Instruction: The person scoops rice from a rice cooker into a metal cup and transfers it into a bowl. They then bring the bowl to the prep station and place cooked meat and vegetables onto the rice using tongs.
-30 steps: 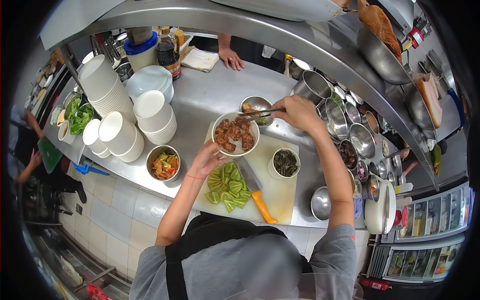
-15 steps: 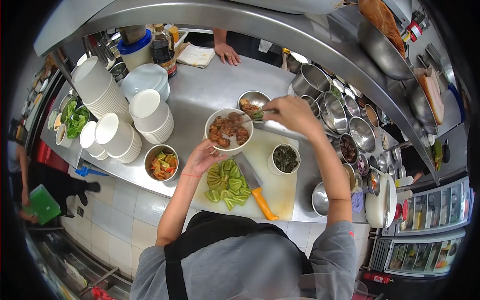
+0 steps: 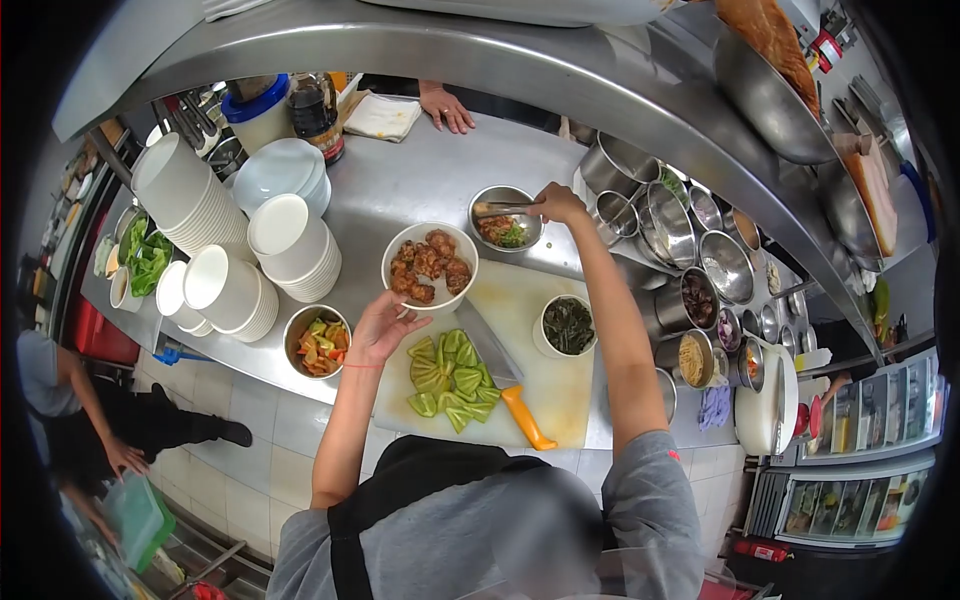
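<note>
My left hand grips the lower left rim of a white bowl with several browned, glazed chunks of food in it. My right hand is closed around metal tongs, whose tips reach into a small steel bowl with more browned pieces and green bits. Below the white bowl, cut green pepper pieces lie on a cutting board. Beside them rests a knife with an orange handle. A white tub of dark green leaves stands on the board's right side.
Stacked white tubs and a steel pot of cut peppers stand at left. Steel containers crowd the right. A steel shelf crosses overhead. Another person's hand rests on the far edge.
My right hand has moved the tongs from the white bowl back to the steel bowl. My left hand and the white bowl have shifted slightly left. A person at far left has moved.
</note>
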`<action>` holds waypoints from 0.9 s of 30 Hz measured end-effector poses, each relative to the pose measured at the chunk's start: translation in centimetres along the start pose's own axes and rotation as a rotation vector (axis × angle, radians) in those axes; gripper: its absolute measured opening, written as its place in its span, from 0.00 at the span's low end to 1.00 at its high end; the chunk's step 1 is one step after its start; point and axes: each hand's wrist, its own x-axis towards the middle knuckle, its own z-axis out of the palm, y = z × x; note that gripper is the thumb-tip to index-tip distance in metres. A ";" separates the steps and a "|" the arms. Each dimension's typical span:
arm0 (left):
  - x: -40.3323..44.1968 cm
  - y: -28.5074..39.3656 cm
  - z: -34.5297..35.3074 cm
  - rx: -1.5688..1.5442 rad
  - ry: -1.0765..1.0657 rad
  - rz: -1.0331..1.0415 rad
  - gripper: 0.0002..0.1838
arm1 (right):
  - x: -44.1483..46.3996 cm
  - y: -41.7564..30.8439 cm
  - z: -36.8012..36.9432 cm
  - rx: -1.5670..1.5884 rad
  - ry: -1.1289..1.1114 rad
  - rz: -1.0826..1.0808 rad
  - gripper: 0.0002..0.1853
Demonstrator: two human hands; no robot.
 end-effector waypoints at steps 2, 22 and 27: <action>-0.1 -0.1 -0.1 0.011 0.010 0.009 0.22 | -0.1 -0.3 0.3 0.011 0.070 -0.011 0.17; 0.0 -0.1 0.0 0.002 0.015 0.011 0.23 | -5.7 -1.0 -2.2 -0.133 0.122 -0.065 0.17; -0.5 -0.1 0.8 0.023 0.007 0.014 0.22 | -5.0 -0.6 -1.3 -0.131 0.132 -0.068 0.16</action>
